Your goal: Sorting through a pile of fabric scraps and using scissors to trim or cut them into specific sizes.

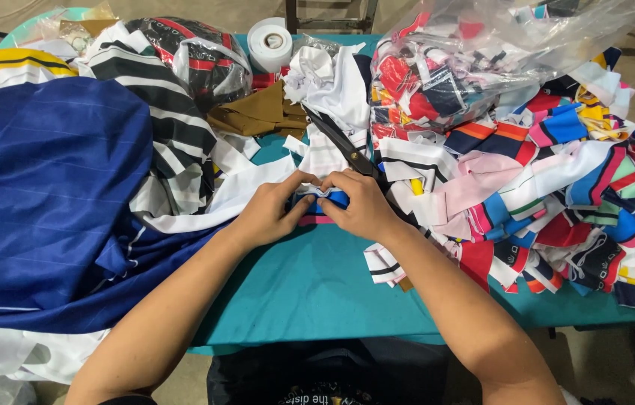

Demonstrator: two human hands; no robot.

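Both my hands, left (271,214) and right (362,204), pinch one small blue-and-pink fabric piece (323,208) closed, many cut scraps (557,187) piled, big blue cloth (40,195) uncut.

Blue cloth (40,187) at left, tape roll (270,43) at back, bagged scraps (475,52) above loose scraps (557,195), on teal table (317,292).
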